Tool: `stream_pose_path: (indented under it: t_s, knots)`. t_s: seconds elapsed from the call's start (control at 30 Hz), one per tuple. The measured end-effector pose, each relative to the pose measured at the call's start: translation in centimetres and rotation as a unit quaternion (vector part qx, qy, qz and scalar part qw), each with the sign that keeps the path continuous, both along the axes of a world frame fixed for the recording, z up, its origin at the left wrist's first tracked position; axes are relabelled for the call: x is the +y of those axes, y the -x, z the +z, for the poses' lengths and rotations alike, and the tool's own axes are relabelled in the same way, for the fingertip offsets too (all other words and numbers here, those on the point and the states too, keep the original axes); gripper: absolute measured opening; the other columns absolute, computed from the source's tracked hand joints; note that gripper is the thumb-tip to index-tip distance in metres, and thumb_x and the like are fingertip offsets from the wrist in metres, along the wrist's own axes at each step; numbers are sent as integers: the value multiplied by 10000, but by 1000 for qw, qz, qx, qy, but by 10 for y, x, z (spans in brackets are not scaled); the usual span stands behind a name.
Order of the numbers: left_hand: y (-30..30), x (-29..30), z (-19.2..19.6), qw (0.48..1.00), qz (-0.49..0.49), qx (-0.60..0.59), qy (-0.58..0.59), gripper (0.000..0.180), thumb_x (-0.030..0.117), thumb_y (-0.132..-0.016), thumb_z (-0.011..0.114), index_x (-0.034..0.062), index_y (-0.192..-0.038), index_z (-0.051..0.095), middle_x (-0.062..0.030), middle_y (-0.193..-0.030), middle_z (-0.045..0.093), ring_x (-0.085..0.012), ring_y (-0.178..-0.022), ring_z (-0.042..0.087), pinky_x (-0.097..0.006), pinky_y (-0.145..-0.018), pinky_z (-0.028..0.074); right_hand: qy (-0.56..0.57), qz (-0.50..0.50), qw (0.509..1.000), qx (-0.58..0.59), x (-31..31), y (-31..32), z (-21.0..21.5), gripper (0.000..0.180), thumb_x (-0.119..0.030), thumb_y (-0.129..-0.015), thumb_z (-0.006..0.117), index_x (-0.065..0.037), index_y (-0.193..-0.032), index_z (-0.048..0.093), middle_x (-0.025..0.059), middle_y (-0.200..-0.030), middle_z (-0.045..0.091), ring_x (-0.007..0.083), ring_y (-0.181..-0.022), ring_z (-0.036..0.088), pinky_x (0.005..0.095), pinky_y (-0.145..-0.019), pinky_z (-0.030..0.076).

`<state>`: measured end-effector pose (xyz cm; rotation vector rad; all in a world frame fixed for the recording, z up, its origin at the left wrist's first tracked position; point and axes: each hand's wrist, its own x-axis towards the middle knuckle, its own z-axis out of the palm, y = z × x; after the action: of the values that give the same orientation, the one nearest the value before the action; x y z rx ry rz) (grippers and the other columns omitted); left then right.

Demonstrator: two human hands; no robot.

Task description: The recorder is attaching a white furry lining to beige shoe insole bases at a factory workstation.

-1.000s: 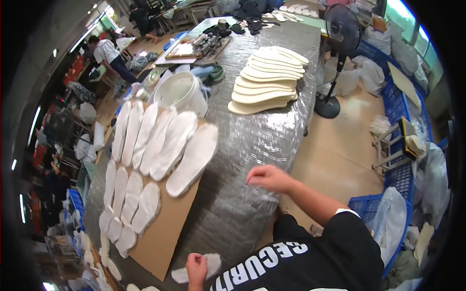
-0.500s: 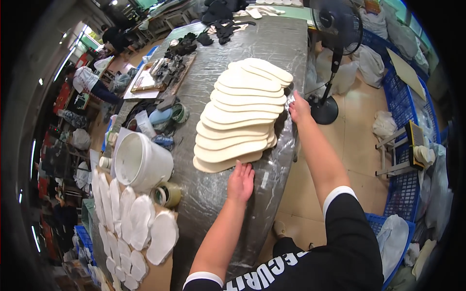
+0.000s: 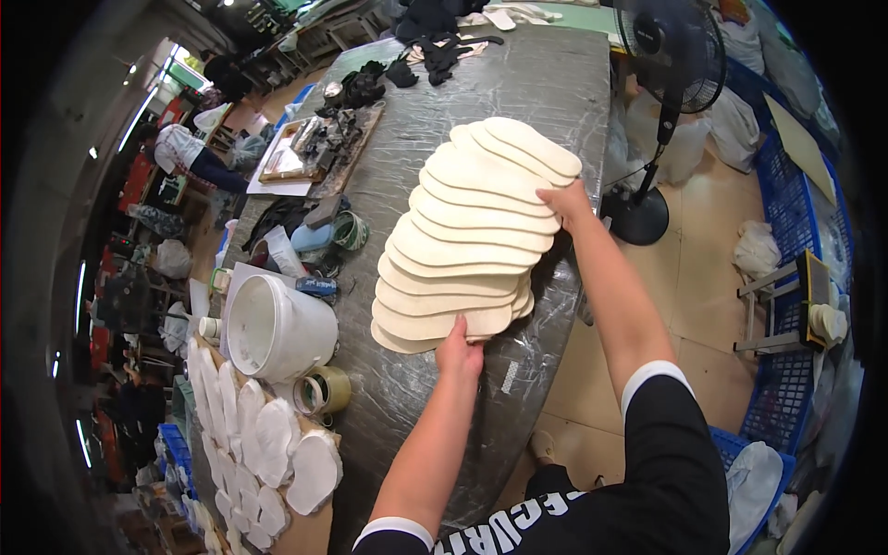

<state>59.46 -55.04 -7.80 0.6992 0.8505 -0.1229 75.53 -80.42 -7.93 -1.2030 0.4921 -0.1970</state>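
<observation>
A fanned-out stack of cream insoles (image 3: pixel 472 231) lies on the plastic-covered table (image 3: pixel 407 407), each one overlapping the one beside it. At its near end, my left hand (image 3: pixel 457 353) is closed on the edge, thumb on top and fingers tucked below. Toward the far right side, my right hand (image 3: pixel 567 203) grips the insoles' ends, its thumb over the top one there. The undersides of the insoles and most of my fingertips are hidden.
Left of the stack stand a white bucket (image 3: pixel 305 324), an open jar (image 3: pixel 330 388) and a board of white-coated insoles (image 3: pixel 314 472). Beyond them are a cluttered tray (image 3: pixel 338 153) and black cloth pieces (image 3: pixel 435 55). A standing fan (image 3: pixel 661 139) rises past the table's right edge.
Both hands, open beside the stack before, have closed on its edges. My left thumb now lies on the nearest insoles and my right thumb on the far right ends.
</observation>
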Motion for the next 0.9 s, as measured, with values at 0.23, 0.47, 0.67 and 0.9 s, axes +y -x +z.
stream_pose_path:
  t_s: [0.23, 0.47, 0.67, 0.9]
  knots:
    - [106, 116, 5, 983, -123, -22, -134, 446, 48, -943, 524, -28, -1358, 380, -155, -1340, 494, -298, -1192, 526, -447, -993, 463, -77, -69, 994, -32, 71, 185, -10, 679, 65, -722, 726, 32, -1258, 312, 191, -1223, 533, 293, -1075, 584, 380, -910, 508]
    - [183, 224, 26, 935, -319, 2, -156, 448, 29, -882, 593, -13, -1310, 468, -137, -1259, 580, -254, -1146, 573, -384, -951, 474, -227, 42, 968, 94, 98, 430, -2, 591, -52, -834, 649, -11, -1368, 398, 142, -1320, 513, 264, -1182, 530, 409, -970, 455]
    - [177, 251, 28, 919, -358, -54, -155, 451, 15, -866, 578, -13, -1304, 477, -118, -1250, 587, -233, -1121, 585, -366, -931, 482, -325, 516, 784, 114, -2, 456, -55, 854, -422, -741, 754, -30, -1398, 373, 159, -1370, 481, 332, -1316, 405, 556, -1027, 369]
    - [179, 245, 19, 910, -362, -49, -196, 454, 30, -877, 565, 33, -1318, 457, -97, -1244, 579, -208, -1115, 580, -359, -897, 496, -318, 171, 928, 96, -9, 390, -59, 644, -162, -833, 658, 24, -1375, 363, 201, -1346, 484, 359, -1191, 524, 494, -1016, 433]
